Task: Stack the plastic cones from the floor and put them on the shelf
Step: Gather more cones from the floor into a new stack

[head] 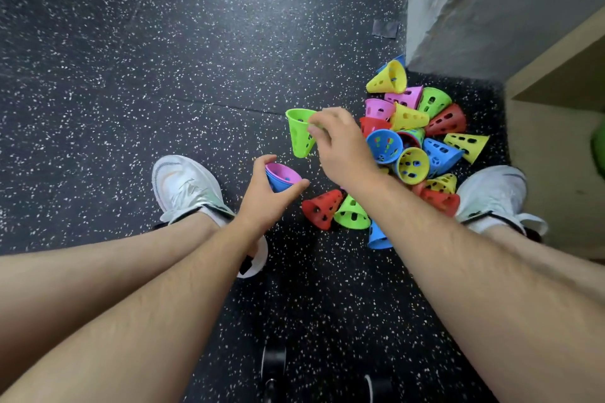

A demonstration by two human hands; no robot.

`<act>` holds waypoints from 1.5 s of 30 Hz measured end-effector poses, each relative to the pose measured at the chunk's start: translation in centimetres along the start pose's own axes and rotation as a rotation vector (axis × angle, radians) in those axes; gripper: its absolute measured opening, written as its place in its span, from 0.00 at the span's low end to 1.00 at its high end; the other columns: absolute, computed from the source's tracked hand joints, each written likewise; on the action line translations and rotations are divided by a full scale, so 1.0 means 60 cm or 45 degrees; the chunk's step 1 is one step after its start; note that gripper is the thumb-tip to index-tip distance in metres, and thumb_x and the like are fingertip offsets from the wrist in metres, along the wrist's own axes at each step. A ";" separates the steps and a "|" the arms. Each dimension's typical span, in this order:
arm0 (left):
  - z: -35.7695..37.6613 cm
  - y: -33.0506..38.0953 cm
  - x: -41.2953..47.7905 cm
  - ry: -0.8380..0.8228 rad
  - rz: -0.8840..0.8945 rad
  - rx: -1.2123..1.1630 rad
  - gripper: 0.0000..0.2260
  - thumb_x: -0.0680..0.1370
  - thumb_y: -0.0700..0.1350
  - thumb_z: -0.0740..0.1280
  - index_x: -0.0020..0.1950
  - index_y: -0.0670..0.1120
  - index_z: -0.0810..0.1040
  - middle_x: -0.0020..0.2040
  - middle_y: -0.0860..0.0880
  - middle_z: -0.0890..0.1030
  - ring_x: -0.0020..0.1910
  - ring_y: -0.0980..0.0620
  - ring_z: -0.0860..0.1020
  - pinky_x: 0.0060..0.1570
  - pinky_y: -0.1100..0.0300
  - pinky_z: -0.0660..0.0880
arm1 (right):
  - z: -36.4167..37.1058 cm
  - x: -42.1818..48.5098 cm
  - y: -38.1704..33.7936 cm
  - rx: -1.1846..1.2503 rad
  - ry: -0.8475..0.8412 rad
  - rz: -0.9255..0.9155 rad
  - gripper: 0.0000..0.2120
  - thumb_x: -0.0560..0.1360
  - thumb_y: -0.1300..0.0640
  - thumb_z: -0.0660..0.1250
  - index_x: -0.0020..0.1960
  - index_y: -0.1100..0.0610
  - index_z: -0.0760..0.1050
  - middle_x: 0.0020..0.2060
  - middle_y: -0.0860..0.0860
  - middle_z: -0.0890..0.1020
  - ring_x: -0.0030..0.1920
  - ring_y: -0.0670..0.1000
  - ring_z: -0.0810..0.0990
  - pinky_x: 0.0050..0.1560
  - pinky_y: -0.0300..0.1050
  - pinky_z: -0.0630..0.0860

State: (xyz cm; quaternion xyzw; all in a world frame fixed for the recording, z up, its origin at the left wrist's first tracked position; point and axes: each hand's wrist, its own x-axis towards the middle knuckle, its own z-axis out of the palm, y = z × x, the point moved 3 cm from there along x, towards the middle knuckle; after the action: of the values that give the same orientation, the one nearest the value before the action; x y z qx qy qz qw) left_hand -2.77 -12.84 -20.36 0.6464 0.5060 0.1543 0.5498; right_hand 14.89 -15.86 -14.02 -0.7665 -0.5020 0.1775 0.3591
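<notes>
Over speckled black floor (131, 75), right hand (340, 147) pinches green cone (299, 136) tip-down, left hand (265, 203) grips pink-in-blue stack (283, 178).

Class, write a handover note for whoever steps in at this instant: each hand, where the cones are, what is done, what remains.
Left hand grips a started stack, pink showing nested in blue.
Right hand pinches a green cone by its rim, wide end up, close to that stack.
Loose cones lie heaped on the floor near the wall.
Done: two visibly nested.
Left: add the green one, stack the heap, then carry everything to the shelf at right.
</notes>
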 end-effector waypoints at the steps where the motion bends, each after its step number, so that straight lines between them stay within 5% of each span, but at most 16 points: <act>1: 0.005 0.002 -0.001 -0.015 0.016 0.008 0.36 0.70 0.58 0.80 0.71 0.56 0.65 0.59 0.54 0.77 0.53 0.57 0.78 0.58 0.61 0.73 | -0.007 -0.018 -0.004 0.020 -0.006 0.008 0.09 0.81 0.56 0.63 0.57 0.56 0.79 0.56 0.54 0.76 0.54 0.49 0.74 0.59 0.41 0.69; 4: 0.020 0.006 -0.005 -0.087 0.050 -0.057 0.38 0.66 0.60 0.80 0.70 0.54 0.67 0.57 0.57 0.80 0.54 0.59 0.81 0.59 0.60 0.76 | -0.005 -0.071 -0.007 0.019 -0.097 -0.018 0.08 0.80 0.54 0.65 0.56 0.54 0.80 0.53 0.52 0.80 0.55 0.49 0.75 0.60 0.43 0.70; 8: 0.028 0.013 -0.012 -0.090 0.078 -0.016 0.31 0.72 0.47 0.79 0.70 0.51 0.68 0.52 0.58 0.80 0.46 0.63 0.79 0.48 0.69 0.72 | 0.011 -0.125 0.008 -0.012 -0.335 0.093 0.11 0.78 0.51 0.61 0.60 0.46 0.74 0.53 0.48 0.80 0.57 0.49 0.75 0.57 0.48 0.72; 11: 0.030 0.014 -0.018 -0.078 0.097 0.006 0.33 0.70 0.48 0.82 0.69 0.50 0.69 0.52 0.56 0.80 0.47 0.62 0.78 0.48 0.73 0.72 | 0.007 -0.149 0.028 -0.095 -0.306 0.108 0.14 0.73 0.62 0.58 0.58 0.55 0.72 0.53 0.51 0.78 0.56 0.54 0.74 0.57 0.54 0.73; 14: 0.033 0.003 -0.028 -0.069 0.086 0.013 0.34 0.68 0.50 0.83 0.67 0.49 0.69 0.52 0.56 0.80 0.48 0.59 0.79 0.52 0.67 0.74 | 0.004 -0.160 0.038 -0.251 -0.459 -0.001 0.19 0.69 0.56 0.50 0.54 0.57 0.75 0.55 0.52 0.78 0.57 0.56 0.73 0.59 0.53 0.72; 19: 0.033 -0.013 -0.046 -0.046 0.013 -0.010 0.34 0.69 0.50 0.83 0.67 0.49 0.68 0.53 0.54 0.80 0.49 0.59 0.78 0.47 0.75 0.71 | 0.005 -0.161 0.052 -0.481 -0.641 -0.113 0.23 0.72 0.69 0.59 0.63 0.52 0.77 0.74 0.50 0.67 0.71 0.56 0.66 0.68 0.51 0.66; 28: 0.025 -0.011 -0.055 0.033 -0.016 -0.042 0.31 0.70 0.49 0.82 0.66 0.51 0.68 0.53 0.56 0.79 0.50 0.59 0.79 0.49 0.71 0.73 | 0.029 -0.168 0.075 -0.522 -0.712 -0.130 0.32 0.71 0.70 0.61 0.70 0.46 0.70 0.76 0.48 0.62 0.70 0.56 0.68 0.66 0.55 0.70; 34: 0.020 -0.008 -0.056 0.118 -0.016 -0.055 0.31 0.70 0.51 0.82 0.65 0.51 0.68 0.52 0.56 0.79 0.51 0.57 0.79 0.53 0.62 0.75 | 0.036 -0.161 0.081 -0.653 -0.698 -0.270 0.30 0.73 0.68 0.64 0.70 0.46 0.69 0.75 0.49 0.63 0.67 0.56 0.71 0.61 0.53 0.74; 37: 0.018 -0.008 -0.054 0.156 -0.019 -0.086 0.31 0.70 0.50 0.82 0.66 0.50 0.68 0.53 0.56 0.78 0.51 0.56 0.79 0.53 0.63 0.74 | 0.035 -0.162 0.087 -0.704 -0.708 -0.327 0.20 0.75 0.64 0.66 0.64 0.49 0.74 0.75 0.51 0.65 0.66 0.58 0.72 0.58 0.53 0.75; 41: 0.015 -0.007 -0.055 0.170 -0.023 -0.113 0.31 0.70 0.48 0.82 0.67 0.49 0.68 0.53 0.54 0.78 0.50 0.57 0.78 0.52 0.64 0.75 | 0.016 -0.146 0.085 -0.540 -0.458 -0.230 0.05 0.79 0.58 0.65 0.54 0.55 0.77 0.72 0.52 0.68 0.61 0.60 0.75 0.52 0.55 0.77; 45: 0.017 -0.008 -0.056 0.126 -0.018 -0.069 0.32 0.70 0.48 0.82 0.67 0.50 0.68 0.54 0.54 0.78 0.50 0.56 0.79 0.52 0.65 0.74 | -0.023 -0.127 0.079 -0.200 -0.119 -0.001 0.06 0.81 0.56 0.62 0.54 0.57 0.77 0.67 0.56 0.71 0.62 0.58 0.75 0.59 0.55 0.75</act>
State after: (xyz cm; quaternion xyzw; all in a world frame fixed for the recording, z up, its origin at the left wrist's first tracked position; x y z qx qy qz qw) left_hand -3.71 -16.19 -19.92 0.6192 0.5329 0.1959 0.5424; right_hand 15.53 -24.37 -17.22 -0.7829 -0.5311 0.1730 0.2740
